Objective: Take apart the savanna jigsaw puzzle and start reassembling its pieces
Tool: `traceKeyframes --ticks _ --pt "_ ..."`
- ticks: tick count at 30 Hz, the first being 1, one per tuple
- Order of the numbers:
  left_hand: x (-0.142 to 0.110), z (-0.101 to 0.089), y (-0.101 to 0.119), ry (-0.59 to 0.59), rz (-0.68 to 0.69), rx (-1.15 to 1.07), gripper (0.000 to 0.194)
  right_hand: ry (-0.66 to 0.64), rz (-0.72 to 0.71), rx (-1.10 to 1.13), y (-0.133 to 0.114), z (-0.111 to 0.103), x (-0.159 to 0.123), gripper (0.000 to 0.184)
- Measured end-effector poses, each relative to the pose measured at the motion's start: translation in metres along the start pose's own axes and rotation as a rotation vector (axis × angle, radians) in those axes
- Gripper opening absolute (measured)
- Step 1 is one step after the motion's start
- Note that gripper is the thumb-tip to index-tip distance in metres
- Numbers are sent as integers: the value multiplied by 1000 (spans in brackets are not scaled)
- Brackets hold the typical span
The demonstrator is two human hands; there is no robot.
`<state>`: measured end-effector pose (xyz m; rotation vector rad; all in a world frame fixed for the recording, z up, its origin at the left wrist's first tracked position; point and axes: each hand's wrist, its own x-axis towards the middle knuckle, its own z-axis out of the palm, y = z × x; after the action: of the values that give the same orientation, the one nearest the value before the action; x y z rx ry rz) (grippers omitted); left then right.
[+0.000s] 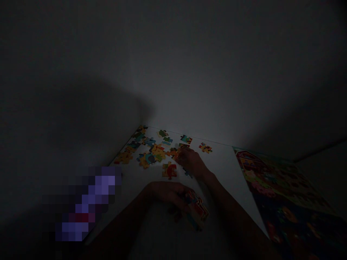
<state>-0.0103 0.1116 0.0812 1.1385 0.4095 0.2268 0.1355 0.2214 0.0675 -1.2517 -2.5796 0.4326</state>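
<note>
The scene is very dark. Several colourful jigsaw pieces (pixel 151 151) lie scattered on a white surface (pixel 225 162). My right hand (pixel 191 161) reaches over them, fingers curled on a piece (pixel 182 147) near the middle of the scatter. My left hand (pixel 169 193) rests nearer to me, closed on a small joined cluster of pieces (pixel 197 211). A single piece (pixel 169 170) lies between the two hands.
A colourful puzzle box lid or picture (pixel 273 180) lies to the right of the white surface. A blurred purple patch (pixel 86 202) sits at the lower left. A plain wall fills the upper half of the view.
</note>
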Motion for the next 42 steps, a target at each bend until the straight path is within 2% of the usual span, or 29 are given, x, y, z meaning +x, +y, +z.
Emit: traceKeyframes --ticks 2,4,5,8,10,13,16,19,23,26,30,33,36,39,42 --pt "0 0 1 -7 3 4 47 -44 11 -12 1 -8 0 17" --pt "-1 1 1 -12 2 -3 48 -35 28 -14 -1 -10 0 16" --pt "-1 1 1 -11 1 -3 48 -13 38 -6 -2 -8 0 21" --pt "-1 1 2 6 3 5 49 68 66 3 -6 3 0 51" --pt "-1 2 3 4 7 12 49 56 41 17 -6 8 1 59" --pt "-1 2 5 -13 7 10 50 -21 14 78 1 6 2 54" --pt "-1 2 4 4 -3 3 46 -46 87 188 15 -4 2 43" --pt "-1 1 -2 153 14 -52 43 -37 199 420 29 -17 2 29" --pt "1 -1 -8 378 76 -121 36 -136 278 811 43 -42 -4 31" --pt "3 -1 -10 478 136 -157 34 -163 341 1036 45 -59 -9 32" --pt "8 -7 -10 669 250 -262 42 -122 329 1243 39 -74 -13 24" --pt "12 -13 -10 794 317 -326 46 -89 330 1305 32 -80 -15 23" --pt "13 -18 -9 856 355 -348 48 -73 312 1293 25 -86 -15 22" --pt "13 -19 -9 862 361 -353 47 -46 295 1257 22 -87 -13 23" --pt "11 -17 -12 799 312 -337 41 11 302 1173 28 -85 -12 25"
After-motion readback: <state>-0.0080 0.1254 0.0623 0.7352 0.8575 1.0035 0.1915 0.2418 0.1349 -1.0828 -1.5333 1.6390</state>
